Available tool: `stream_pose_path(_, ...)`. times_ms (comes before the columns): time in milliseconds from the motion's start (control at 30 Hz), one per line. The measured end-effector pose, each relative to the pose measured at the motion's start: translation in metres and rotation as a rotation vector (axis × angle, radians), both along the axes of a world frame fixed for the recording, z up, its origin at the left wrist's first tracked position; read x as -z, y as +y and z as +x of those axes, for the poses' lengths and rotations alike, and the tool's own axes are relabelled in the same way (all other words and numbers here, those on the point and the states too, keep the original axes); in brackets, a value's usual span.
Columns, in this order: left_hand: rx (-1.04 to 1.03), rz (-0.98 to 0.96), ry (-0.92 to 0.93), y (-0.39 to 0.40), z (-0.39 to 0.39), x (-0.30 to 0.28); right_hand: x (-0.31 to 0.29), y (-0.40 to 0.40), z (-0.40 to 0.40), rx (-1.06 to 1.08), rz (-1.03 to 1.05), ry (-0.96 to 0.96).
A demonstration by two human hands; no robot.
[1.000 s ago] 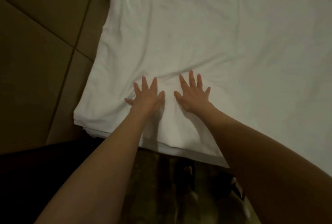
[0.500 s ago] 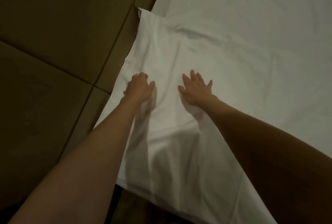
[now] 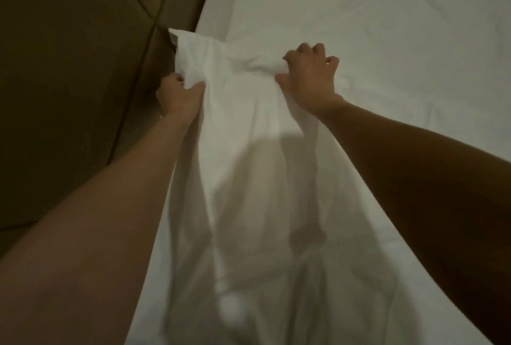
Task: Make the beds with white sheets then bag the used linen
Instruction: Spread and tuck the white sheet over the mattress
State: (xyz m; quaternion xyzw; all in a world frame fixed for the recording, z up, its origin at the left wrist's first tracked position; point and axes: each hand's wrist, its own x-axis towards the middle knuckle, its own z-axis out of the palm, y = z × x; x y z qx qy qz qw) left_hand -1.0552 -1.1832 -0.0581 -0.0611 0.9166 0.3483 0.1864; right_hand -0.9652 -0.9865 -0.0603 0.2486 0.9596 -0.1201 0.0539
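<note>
Head view, left hand and right hand fingers gripping white sheet, no readable writing

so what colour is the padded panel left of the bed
Brown, plain with seam lines; the padded panel shows in the head view.

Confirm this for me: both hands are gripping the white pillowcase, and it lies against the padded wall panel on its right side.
One detail is wrong. In the head view the left hand and right hand both grip the white pillowcase, but the padded wall panel is on its left side, not its right. To its right lies the white sheet on the bed.
</note>
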Motion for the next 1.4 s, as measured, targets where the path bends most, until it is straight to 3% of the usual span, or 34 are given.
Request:
stream_pose_path(167,-0.002,-0.05,0.11,0.005,-0.019,0.006,-0.001,0.014,-0.02,-0.049,-0.104,-0.031)
stream_pose_path(400,0.056,-0.211,0.215,0.021,-0.023,0.019,0.012,0.012,-0.026,0.024,-0.077,0.009)
stream_pose_path(467,0.145,-0.166,0.35,0.024,-0.004,0.008,0.012,0.014,-0.022,0.038,-0.091,0.067)
stream_pose_path(567,0.445,-0.177,0.449,0.018,0.053,0.005,0.009,0.008,-0.011,0.018,-0.12,0.144)
stream_pose_path(700,1.011,-0.461,0.381,-0.004,0.14,0.035,0.017,-0.019,0.029,-0.127,-0.167,0.062)
stream_pose_path(767,1.055,-0.545,0.23,-0.003,0.147,0.042,0.028,-0.032,0.064,-0.188,-0.127,-0.031)
stream_pose_path(867,0.961,-0.574,0.062,0.017,0.136,0.032,0.032,-0.046,0.117,-0.186,-0.113,-0.277)
stream_pose_path(1000,0.903,-0.612,-0.207,0.05,0.133,-0.033,-0.004,-0.051,0.163,-0.215,-0.184,-0.503)
stream_pose_path(1067,0.903,-0.568,-0.141,0.058,0.137,-0.078,-0.044,-0.043,0.169,-0.152,-0.219,-0.555)
stream_pose_path(1200,0.913,-0.521,0.118,0.057,0.149,-0.178,-0.151,-0.032,0.175,-0.127,-0.118,-0.347)
stream_pose_path(1400,0.888,-0.421,0.245,0.037,0.17,-0.333,-0.31,-0.031,0.202,-0.072,-0.097,-0.259)
